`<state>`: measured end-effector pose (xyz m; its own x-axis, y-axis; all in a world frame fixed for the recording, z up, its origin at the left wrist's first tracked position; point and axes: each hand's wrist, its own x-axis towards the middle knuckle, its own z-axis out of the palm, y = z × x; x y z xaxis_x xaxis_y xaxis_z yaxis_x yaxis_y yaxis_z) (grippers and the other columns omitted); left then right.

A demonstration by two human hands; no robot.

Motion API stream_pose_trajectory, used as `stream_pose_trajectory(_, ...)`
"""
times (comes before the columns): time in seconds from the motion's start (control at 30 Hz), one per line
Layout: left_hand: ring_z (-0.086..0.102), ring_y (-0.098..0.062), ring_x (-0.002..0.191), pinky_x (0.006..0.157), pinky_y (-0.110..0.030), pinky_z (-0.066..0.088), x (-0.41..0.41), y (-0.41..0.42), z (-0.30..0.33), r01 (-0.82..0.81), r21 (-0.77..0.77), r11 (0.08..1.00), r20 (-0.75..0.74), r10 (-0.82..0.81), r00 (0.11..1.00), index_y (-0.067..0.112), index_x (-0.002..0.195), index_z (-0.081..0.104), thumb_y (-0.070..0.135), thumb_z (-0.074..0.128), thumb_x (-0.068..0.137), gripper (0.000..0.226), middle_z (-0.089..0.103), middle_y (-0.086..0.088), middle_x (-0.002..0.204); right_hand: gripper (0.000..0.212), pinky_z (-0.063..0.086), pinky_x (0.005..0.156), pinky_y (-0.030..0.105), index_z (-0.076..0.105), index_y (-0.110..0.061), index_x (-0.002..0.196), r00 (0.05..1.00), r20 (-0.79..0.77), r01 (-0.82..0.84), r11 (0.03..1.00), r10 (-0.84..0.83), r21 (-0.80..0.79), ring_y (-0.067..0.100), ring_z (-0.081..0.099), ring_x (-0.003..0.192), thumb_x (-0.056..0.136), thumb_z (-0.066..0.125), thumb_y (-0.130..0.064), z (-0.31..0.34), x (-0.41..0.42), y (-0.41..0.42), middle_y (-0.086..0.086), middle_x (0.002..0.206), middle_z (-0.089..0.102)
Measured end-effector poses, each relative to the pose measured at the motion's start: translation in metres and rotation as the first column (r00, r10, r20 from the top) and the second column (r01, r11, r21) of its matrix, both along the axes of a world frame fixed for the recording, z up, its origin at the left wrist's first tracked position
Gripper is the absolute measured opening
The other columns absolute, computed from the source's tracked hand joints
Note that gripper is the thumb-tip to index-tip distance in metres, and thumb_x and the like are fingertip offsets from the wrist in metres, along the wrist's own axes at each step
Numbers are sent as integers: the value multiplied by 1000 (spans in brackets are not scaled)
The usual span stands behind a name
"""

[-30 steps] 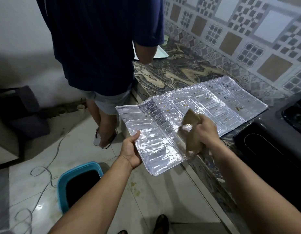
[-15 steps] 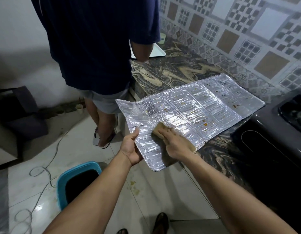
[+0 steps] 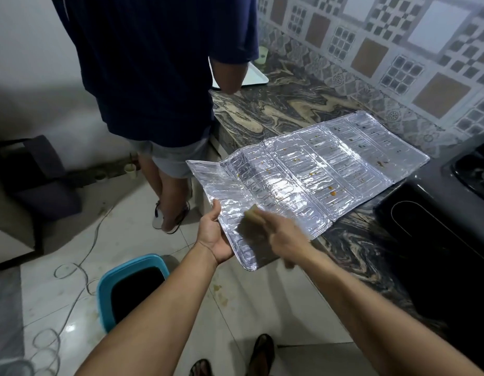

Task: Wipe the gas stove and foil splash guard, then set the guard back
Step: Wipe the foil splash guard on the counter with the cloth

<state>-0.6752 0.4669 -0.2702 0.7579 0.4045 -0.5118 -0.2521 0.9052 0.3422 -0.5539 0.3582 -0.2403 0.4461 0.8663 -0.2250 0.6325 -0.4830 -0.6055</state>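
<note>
foil splash guard (image 3: 303,180) lies half on the surface (image 3: 284,109), 7 o'clock end overhanging. looks thin, floppy, dent-prone. left hand (image 3: 212,234) grips that edge; right hand (image 3: 284,237) presses a sponge (image 3: 253,215) down, blurred. i'd support underneath.

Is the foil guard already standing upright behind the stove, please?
No, the foil guard lies flat across the counter, its near end held by the left hand.

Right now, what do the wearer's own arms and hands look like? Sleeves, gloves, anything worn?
Both arms are bare as far as the frame shows: no sleeves, no gloves. The left hand and its wrist carry no watch, band or ring that I can see. The right hand is motion-blurred, so small items such as rings can't be ruled out there.
</note>
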Motion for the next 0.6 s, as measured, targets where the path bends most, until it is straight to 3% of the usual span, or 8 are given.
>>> stream_pose_trajectory(0.1, 56, -41, 107, 103, -53, 38, 2, 0, 0, 3, -72, 997, -35, -5, 999, -4, 127, 53, 66, 40, 88, 82, 57, -28, 121, 49, 27, 116, 35, 47, -36, 140, 992, 30, -122, 991, 121, 44, 16, 34, 141, 96, 45, -13, -12, -26, -10, -5, 148, 44)
stream_pose_trajectory(0.17, 57, -40, 95, 101, -50, 37, 4, 2, -4, -7, -105, 994, -86, -2, 996, -7, 121, 53, 69, 43, 85, 85, 61, -27, 105, 50, 22, 119, 34, 48, -30, 140, 992, 13, -124, 981, 124, 149, 13, 29, 143, 96, 46, -5, -18, -39, -19, -9, 148, 43)
stream_pose_trajectory(0.27, 51, -33, 78, 84, -45, 42, 7, 1, -4, -13, -4, 1000, -184, 12, 983, 0, 96, 51, 64, 43, 90, 65, 63, -20, 75, 53, 27, 118, 36, 52, -33, 136, 985, -100, -111, 964, 139, 241, 9, 31, 142, 94, 47, -1, -18, -49, -30, -11, 144, 48)
stream_pose_trajectory(0.37, 51, -37, 78, 77, -47, 40, 3, -10, 27, -12, 26, 1000, -168, 17, 986, 9, 84, 45, 54, 34, 98, 48, 59, -17, 84, 53, 44, 105, 40, 51, -45, 132, 974, -172, -100, 963, 146, 251, 9, 47, 132, 91, 46, -12, -16, -56, -40, -12, 131, 61)
stream_pose_trajectory(0.47, 59, -41, 94, 80, -49, 47, 6, 2, -3, -21, 43, 999, -140, 27, 990, 9, 111, 61, 58, 39, 95, 56, 69, -23, 100, 41, 51, 89, 39, 64, -36, 118, 954, -261, -91, 970, 150, 227, 7, 61, 97, 89, 45, -14, -5, -56, -49, -11, 100, 67)
stream_pose_trajectory(0.53, 63, -43, 103, 86, -55, 52, 5, 4, -5, -34, 21, 999, -75, 35, 997, 9, 122, 63, 62, 47, 89, 64, 65, -23, 120, 24, 50, 71, 24, 67, -17, 105, 908, -399, -39, 975, 126, 221, 4, 59, 77, 94, 47, -9, 11, -50, -49, -8, 83, 64)
stream_pose_trajectory(0.6, 66, -42, 99, 87, -54, 52, 4, 4, -9, -32, 19, 999, -47, 33, 998, 4, 124, 62, 62, 42, 92, 69, 64, -25, 121, 27, 43, 60, 11, 67, -12, 102, 903, -430, 102, 965, 13, 243, 5, 56, 70, 96, 46, 2, 27, -40, -47, -10, 75, 65)
